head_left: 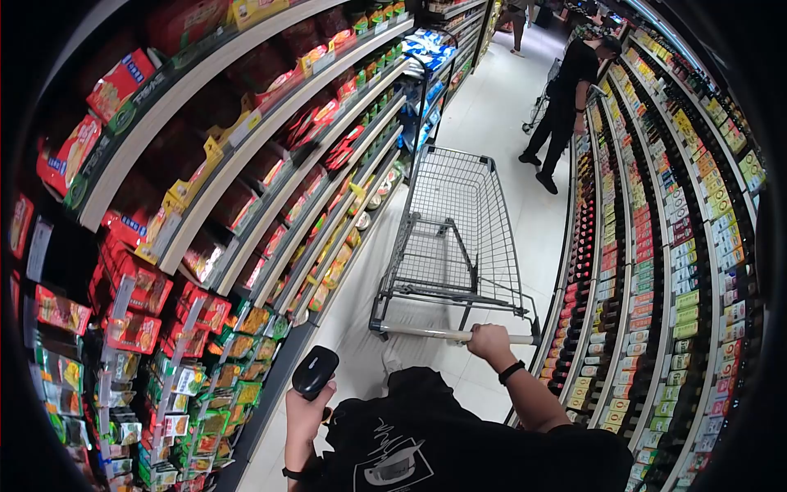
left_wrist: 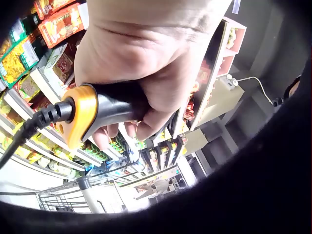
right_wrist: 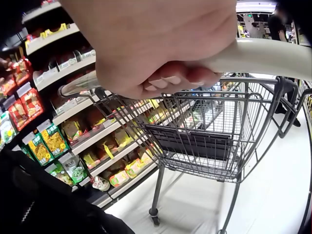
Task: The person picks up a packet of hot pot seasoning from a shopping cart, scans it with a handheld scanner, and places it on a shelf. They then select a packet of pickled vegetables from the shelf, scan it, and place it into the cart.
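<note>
My left hand [head_left: 303, 416] grips a black handheld barcode scanner [head_left: 316, 371] at the lower middle of the head view. In the left wrist view its fingers wrap the dark handle, whose orange-yellow end [left_wrist: 79, 114] has a black cable [left_wrist: 34, 123] running out of it. On the right, my right hand [head_left: 490, 343] holds the pale handlebar [head_left: 426, 332] of a grey wire shopping cart [head_left: 459, 197]. Seen from the right wrist, the fingers curl over the bar [right_wrist: 263, 54], with the cart basket [right_wrist: 204, 114] just beyond. No goods show in the basket.
Shelves [head_left: 197, 197] of red and yellow packets line the left side, with hanging packets [head_left: 205, 410] nearest me. Shelves of bottles and boxes [head_left: 656, 246] curve along the right. A person in black [head_left: 570, 90] stands ahead on the white floor [head_left: 492, 107], facing the right shelves.
</note>
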Demonstrator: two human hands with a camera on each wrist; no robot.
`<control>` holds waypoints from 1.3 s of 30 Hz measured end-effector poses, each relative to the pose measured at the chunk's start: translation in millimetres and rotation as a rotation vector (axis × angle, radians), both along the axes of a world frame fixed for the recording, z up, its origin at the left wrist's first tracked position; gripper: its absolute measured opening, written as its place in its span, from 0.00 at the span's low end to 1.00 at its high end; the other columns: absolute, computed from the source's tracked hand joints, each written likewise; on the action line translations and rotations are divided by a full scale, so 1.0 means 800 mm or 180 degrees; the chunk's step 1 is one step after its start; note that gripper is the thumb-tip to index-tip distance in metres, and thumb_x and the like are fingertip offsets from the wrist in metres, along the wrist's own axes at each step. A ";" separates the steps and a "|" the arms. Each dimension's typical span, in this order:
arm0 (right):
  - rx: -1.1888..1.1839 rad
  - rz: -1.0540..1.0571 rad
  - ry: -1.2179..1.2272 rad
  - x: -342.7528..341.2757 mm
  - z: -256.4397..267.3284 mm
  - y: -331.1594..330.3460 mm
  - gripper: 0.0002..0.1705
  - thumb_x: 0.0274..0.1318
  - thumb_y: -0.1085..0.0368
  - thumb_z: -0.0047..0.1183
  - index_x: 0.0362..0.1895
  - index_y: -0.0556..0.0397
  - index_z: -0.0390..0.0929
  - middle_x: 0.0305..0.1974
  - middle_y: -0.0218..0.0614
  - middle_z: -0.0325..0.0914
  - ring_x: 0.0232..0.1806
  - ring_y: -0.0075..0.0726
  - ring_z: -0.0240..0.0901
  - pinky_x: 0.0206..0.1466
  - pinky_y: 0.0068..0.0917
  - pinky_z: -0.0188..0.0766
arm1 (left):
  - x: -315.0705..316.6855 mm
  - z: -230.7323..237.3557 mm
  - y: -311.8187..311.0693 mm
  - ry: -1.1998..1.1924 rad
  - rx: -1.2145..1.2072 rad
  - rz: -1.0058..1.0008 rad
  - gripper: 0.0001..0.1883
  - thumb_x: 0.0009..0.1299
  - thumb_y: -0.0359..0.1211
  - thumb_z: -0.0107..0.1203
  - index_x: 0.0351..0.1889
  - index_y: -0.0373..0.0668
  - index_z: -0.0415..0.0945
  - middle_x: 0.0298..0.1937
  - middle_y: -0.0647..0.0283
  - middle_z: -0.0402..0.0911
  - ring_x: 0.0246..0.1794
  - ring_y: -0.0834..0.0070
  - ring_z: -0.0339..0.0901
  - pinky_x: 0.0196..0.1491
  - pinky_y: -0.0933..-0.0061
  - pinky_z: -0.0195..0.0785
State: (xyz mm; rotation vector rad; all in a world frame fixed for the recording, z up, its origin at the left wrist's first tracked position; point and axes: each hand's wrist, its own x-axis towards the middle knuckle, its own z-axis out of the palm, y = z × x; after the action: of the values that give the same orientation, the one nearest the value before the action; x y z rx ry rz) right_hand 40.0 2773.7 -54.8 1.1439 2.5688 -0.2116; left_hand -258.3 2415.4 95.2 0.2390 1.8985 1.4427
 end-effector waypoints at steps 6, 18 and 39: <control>0.0172 0.0208 0.0273 -0.028 -0.007 0.010 0.15 0.59 0.52 0.59 0.34 0.48 0.88 0.30 0.44 0.90 0.30 0.51 0.90 0.34 0.47 0.84 | 0.001 0.010 0.019 -0.0195 0.0055 0.0333 0.16 0.70 0.23 0.72 0.56 0.34 0.90 0.50 0.60 0.94 0.48 0.77 0.88 0.55 0.70 0.80; 0.0808 0.0180 0.1808 -0.059 -0.023 0.005 0.11 0.60 0.56 0.64 0.33 0.48 0.81 0.30 0.39 0.84 0.34 0.51 0.86 0.38 0.47 0.82 | -0.021 -0.001 -0.042 0.0041 0.0242 0.0331 0.19 0.74 0.25 0.69 0.63 0.34 0.86 0.52 0.55 0.93 0.45 0.70 0.91 0.47 0.67 0.84; 0.0145 -0.0594 0.0402 -0.179 -0.019 0.014 0.27 0.63 0.43 0.62 0.41 0.56 0.93 0.41 0.59 0.90 0.47 0.67 0.89 0.53 0.59 0.85 | -0.080 -0.035 -0.170 -0.0020 0.0080 0.0295 0.13 0.73 0.34 0.75 0.50 0.37 0.91 0.30 0.69 0.86 0.26 0.84 0.79 0.31 0.75 0.70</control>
State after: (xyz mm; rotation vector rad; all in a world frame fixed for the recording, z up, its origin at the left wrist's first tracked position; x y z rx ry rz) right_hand -103.1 2784.6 -70.2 1.4317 2.5855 -0.2781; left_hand -322.5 2279.0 67.3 0.1602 1.9095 1.5273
